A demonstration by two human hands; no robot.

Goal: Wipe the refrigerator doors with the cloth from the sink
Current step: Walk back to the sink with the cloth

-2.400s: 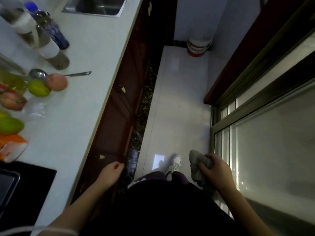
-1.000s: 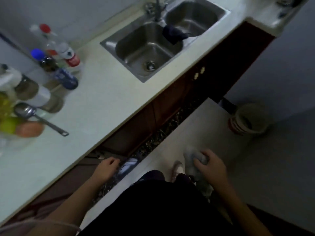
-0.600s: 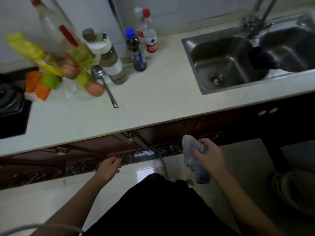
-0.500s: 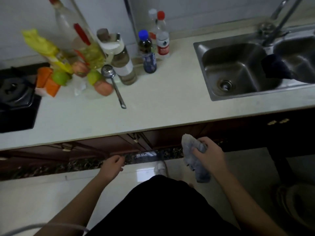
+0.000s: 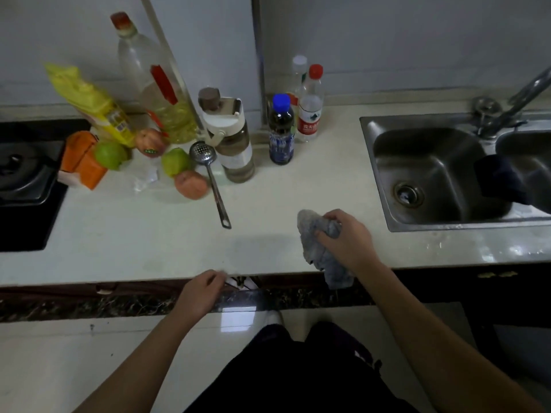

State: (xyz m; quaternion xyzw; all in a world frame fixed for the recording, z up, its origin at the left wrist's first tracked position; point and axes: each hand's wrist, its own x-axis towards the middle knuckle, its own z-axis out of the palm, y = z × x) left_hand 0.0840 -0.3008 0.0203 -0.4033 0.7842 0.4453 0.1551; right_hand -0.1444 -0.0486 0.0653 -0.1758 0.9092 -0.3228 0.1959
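A crumpled grey cloth (image 5: 315,244) hangs from my right hand (image 5: 347,239), which is closed around it above the front part of the white counter (image 5: 268,204). My left hand (image 5: 200,293) hovers lower, just in front of the counter edge, fingers loosely curled with nothing in them. The steel double sink (image 5: 429,171) lies to the right of the cloth, with a dark blue rag (image 5: 501,183) draped over its divider. No refrigerator is in view.
Bottles (image 5: 281,129), a large oil bottle (image 5: 155,81), fruit (image 5: 190,180), a yellow bag (image 5: 89,105) and a slotted spoon (image 5: 213,180) crowd the back left of the counter. A gas hob (image 5: 24,180) is at far left. Dark cabinets run below; tap (image 5: 518,99) at far right.
The view has swung from the floor and a window to face the counter. My right hand has risen with the grey cloth from below the counter edge to above the countertop.
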